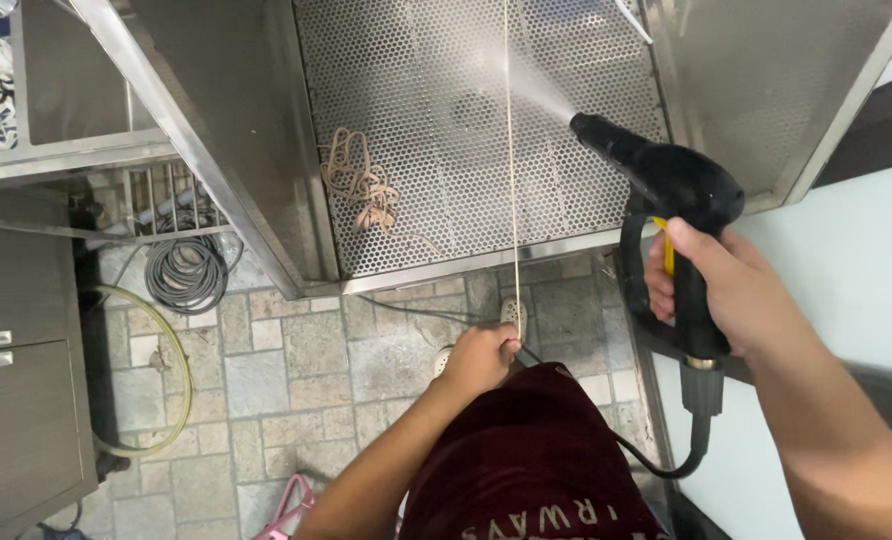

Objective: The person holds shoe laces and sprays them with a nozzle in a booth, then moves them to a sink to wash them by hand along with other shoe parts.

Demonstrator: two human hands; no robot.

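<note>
My right hand [728, 285] grips a black pressure-washer spray gun [671, 185] with a yellow trigger. Water sprays from its nozzle onto a perforated stainless-steel panel [446, 120] that leans upright in front of me. My left hand [481, 357] is closed around a thin beige string [511, 170] that runs straight up across the panel. A tangle of beige cord [358, 185] lies against the panel's lower left. A black hose [671, 462] curves down from the gun's handle.
The floor is wet stone tile [286, 370]. A coiled black cable [181, 270] and a yellowish hose [171, 385] lie at the left by grey metal cabinets [21, 380]. White sandals [514, 315] sit near the panel's base. A pale wall [846, 270] is at the right.
</note>
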